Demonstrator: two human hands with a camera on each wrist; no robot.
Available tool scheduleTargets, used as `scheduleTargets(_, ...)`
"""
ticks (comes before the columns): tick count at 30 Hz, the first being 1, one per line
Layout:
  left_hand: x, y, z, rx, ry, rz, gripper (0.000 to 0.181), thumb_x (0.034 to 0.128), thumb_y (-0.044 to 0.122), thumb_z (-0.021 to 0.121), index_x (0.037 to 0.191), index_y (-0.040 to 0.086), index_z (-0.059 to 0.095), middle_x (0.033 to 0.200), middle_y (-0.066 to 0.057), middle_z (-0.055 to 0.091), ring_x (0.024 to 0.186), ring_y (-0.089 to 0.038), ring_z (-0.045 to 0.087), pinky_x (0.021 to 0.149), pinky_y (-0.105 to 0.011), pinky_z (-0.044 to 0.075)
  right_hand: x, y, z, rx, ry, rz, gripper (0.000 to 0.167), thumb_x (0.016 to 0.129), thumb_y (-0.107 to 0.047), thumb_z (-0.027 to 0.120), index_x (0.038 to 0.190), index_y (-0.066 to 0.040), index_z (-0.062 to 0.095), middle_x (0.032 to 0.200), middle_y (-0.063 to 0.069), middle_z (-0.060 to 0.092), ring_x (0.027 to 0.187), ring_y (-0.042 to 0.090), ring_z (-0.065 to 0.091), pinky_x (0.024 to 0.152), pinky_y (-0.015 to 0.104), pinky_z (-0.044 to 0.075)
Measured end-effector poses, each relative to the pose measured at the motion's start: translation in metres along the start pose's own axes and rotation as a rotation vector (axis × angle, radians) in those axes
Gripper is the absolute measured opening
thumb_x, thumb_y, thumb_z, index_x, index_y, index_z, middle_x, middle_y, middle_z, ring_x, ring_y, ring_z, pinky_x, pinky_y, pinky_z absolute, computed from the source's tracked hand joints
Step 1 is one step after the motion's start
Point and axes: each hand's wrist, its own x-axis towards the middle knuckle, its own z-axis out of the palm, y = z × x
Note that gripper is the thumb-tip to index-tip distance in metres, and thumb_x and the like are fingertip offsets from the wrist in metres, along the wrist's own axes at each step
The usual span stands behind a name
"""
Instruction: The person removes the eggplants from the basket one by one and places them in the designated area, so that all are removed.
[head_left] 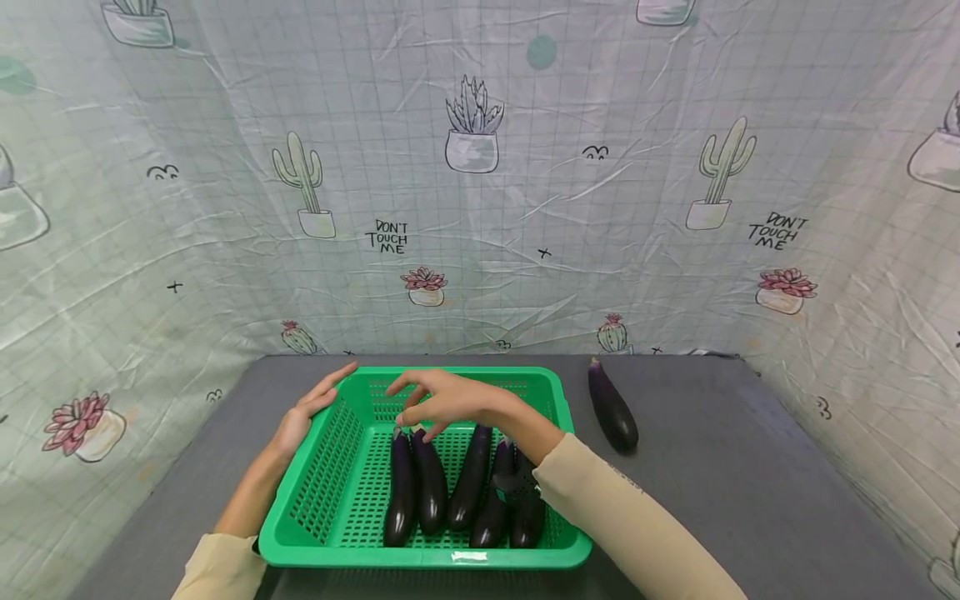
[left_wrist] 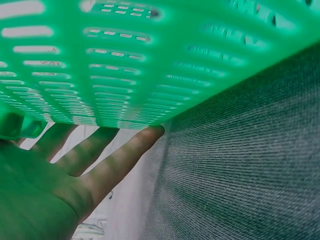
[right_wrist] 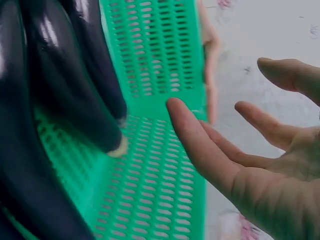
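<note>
Several dark purple eggplants lie side by side, lengthwise, in a green perforated plastic basket. Over the basket's far part hovers my right hand, above the stem ends of the two leftmost ones. Its fingers are spread and loosely bent, with nothing between them in the right wrist view. My left hand lies along the basket's left side, its fingers extended against the outer wall under the rim. The right forearm partly covers the eggplants at the right.
One more eggplant lies on the grey tabletop, right of the basket. A pale curtain printed with cacti hangs behind and along both sides of the table. The basket's left part shows bare floor mesh.
</note>
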Motion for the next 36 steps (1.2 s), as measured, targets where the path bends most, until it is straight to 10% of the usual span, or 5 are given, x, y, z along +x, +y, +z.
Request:
scheduleTargets(15,-0.001,0.001,-0.001,0.007,-0.011,0.018,0.055,0.1155,0.023,0.021,0.166,0.004,0.014,0.170,-0.029,-0.003,0.130,0.004,0.051,0.099,-0.017,0.049,0.016,0.013,0.018,0.088,-0.044,0.143,0.052,0.102,-0.017,0.065,0.150,-0.008,0.047,0.134,0.014,0.062,0.128,0.042,0.060,0.087,0.050,0.062)
scheduleTargets(21,-0.001,0.002,0.001,0.062,0.017,0.012,0.055,0.1153,0.024,0.022,0.166,0.003,0.016,0.172,-0.026,0.000,0.142,-0.004,0.039,0.101,-0.014,0.043,0.018,0.013,0.022,0.074,-0.055,0.174,0.050,0.101,-0.017,0.066,0.148,-0.009,0.049,0.157,0.020,0.041,0.130,0.044,0.058,0.084,0.047,0.063)
scheduleTargets(26,0.000,0.001,0.000,0.086,0.023,0.009,0.055,0.1152,0.024,0.022,0.165,0.002,0.017,0.171,-0.026,0.003,0.153,-0.030,0.028,0.116,-0.039,0.036,0.020,0.008,0.027,0.045,-0.064,0.204,0.050,0.101,-0.017,0.067,0.147,-0.011,0.051,0.163,0.016,0.034,0.130,0.043,0.058,0.081,0.046,0.064)
scheduleTargets(31,0.000,-0.001,-0.002,0.054,0.000,0.004,0.056,0.1155,0.025,0.021,0.166,0.003,0.013,0.170,-0.028,0.001,0.132,-0.003,0.052,0.104,-0.030,0.050,0.024,0.005,0.032,-0.013,-0.066,0.212,0.054,0.100,-0.019,0.069,0.149,-0.010,0.050,0.167,0.012,0.029,0.130,0.045,0.059,0.076,0.044,0.064)
scheduleTargets(36,0.001,-0.002,0.000,0.137,0.045,0.032,0.055,0.1147,0.022,0.024,0.164,-0.002,0.021,0.170,-0.029,0.005,0.157,-0.039,0.017,0.118,-0.070,0.017,0.031,0.004,0.039,-0.069,-0.080,0.217,0.057,0.100,-0.018,0.069,0.152,-0.009,0.047,0.166,0.015,0.031,0.129,0.046,0.059,0.074,0.043,0.064)
